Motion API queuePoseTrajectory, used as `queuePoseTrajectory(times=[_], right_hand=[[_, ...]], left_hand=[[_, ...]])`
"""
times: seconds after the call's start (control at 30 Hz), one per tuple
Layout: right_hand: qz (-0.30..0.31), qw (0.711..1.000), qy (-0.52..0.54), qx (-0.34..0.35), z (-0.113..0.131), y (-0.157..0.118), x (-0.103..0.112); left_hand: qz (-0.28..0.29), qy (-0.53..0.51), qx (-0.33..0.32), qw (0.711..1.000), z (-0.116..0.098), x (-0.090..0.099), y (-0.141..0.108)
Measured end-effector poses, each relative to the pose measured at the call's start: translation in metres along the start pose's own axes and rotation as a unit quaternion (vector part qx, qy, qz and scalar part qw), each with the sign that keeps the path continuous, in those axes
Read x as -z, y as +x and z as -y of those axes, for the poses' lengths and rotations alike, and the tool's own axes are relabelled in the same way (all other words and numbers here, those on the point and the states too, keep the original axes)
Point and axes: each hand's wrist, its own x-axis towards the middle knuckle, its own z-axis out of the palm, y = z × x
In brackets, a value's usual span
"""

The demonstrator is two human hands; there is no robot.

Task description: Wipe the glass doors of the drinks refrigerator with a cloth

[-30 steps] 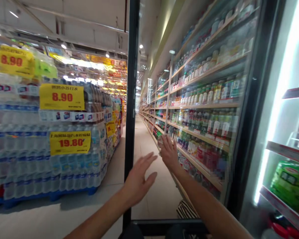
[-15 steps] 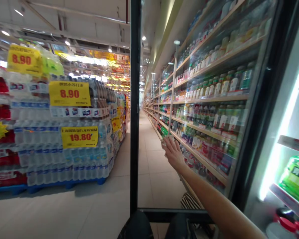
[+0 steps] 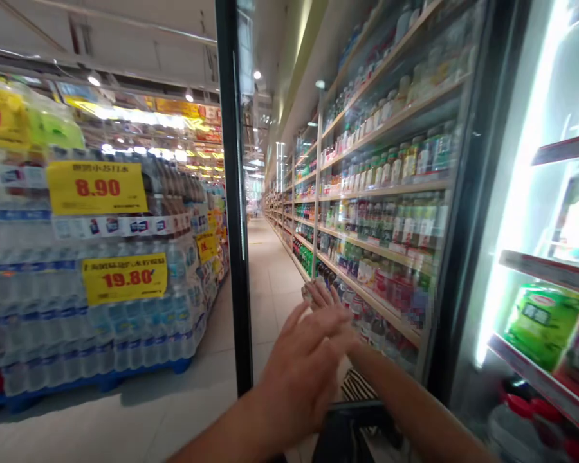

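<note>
My right hand point(image 3: 324, 297) reaches out to the glass door point(image 3: 270, 257) of a cooler, fingers stretched out and close to the pane or against it. A small pale patch shows at its fingertips; I cannot tell whether it is a thin cloth or a reflection. My left hand point(image 3: 299, 366) is nearer to me, slightly blurred, with fingers extended. In view it overlaps my right hand and wrist; whether they touch is unclear. The door stands swung out, its black frame point(image 3: 231, 193) upright left of both hands.
Lit cooler shelves with green packages point(image 3: 531, 325) and red-lidded jars point(image 3: 516, 411) are at the right. Drink shelves point(image 3: 381, 186) show through the glass. Stacked bottled-water packs point(image 3: 125, 321) with yellow price signs point(image 3: 96, 186) stand on blue pallets at the left.
My left hand has come into view from below, up beside my right hand. My right hand stays at the glass, slightly lower in view. The scene has shifted left.
</note>
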Motion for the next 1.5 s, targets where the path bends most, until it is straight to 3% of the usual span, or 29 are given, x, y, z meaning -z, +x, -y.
queuePoseTrajectory(times=[0.1, 0.2, 0.3, 0.4, 0.53, 0.63, 0.7, 0.77, 0.9, 0.97, 1.07, 1.13, 1.3, 1.37, 1.5], right_hand=[[-0.015, 0.998, -0.009, -0.065, -0.013, 0.005, 0.004], [-0.049, 0.988, -0.019, -0.142, -0.023, 0.013, 0.005], [-0.015, 0.997, 0.001, -0.081, -0.014, -0.004, 0.002], [0.019, 1.000, 0.022, -0.009, -0.005, -0.027, -0.001], [-0.020, 0.994, -0.016, -0.105, -0.031, -0.025, 0.005], [-0.066, 0.976, -0.061, -0.199, -0.060, -0.023, 0.013], [-0.075, 0.967, -0.077, -0.232, -0.067, -0.028, 0.016], [-0.062, 0.972, -0.072, -0.215, -0.062, -0.037, 0.016], [-0.014, 0.996, -0.033, -0.085, -0.057, -0.049, 0.013], [-0.026, 0.994, -0.040, -0.098, -0.069, -0.052, 0.014], [-0.054, 0.975, -0.072, -0.203, -0.089, -0.055, 0.018], [-0.053, 0.968, -0.079, -0.234, -0.091, -0.058, 0.020], [-0.012, 0.993, -0.044, -0.104, -0.084, -0.067, 0.018], [-0.032, 0.988, -0.051, -0.144, -0.096, -0.071, 0.019], [-0.099, 0.946, -0.078, -0.297, -0.118, -0.073, 0.022]], left_hand=[[0.008, 0.114, 0.054, 0.992, 0.030, -0.017, 0.042], [0.013, 0.227, 0.101, 0.968, 0.062, -0.037, 0.051], [0.027, 0.318, 0.103, 0.942, 0.086, -0.051, 0.043], [0.031, 0.349, 0.077, 0.934, 0.097, -0.060, 0.035], [0.026, 0.360, 0.079, 0.929, 0.100, -0.068, 0.032], [0.024, 0.360, 0.086, 0.929, 0.099, -0.071, 0.033], [0.028, 0.358, 0.073, 0.931, 0.097, -0.074, 0.035], [0.032, 0.356, 0.052, 0.933, 0.093, -0.077, 0.038], [0.036, 0.356, 0.029, 0.933, 0.086, -0.088, 0.050], [0.037, 0.357, 0.026, 0.933, 0.086, -0.093, 0.054], [0.037, 0.355, 0.015, 0.934, 0.086, -0.101, 0.058], [0.045, 0.352, 0.002, 0.935, 0.084, -0.108, 0.060], [0.066, 0.352, -0.031, 0.933, 0.070, -0.124, 0.071], [0.066, 0.352, -0.034, 0.933, 0.068, -0.127, 0.077], [0.060, 0.347, -0.027, 0.935, 0.070, -0.128, 0.083]])
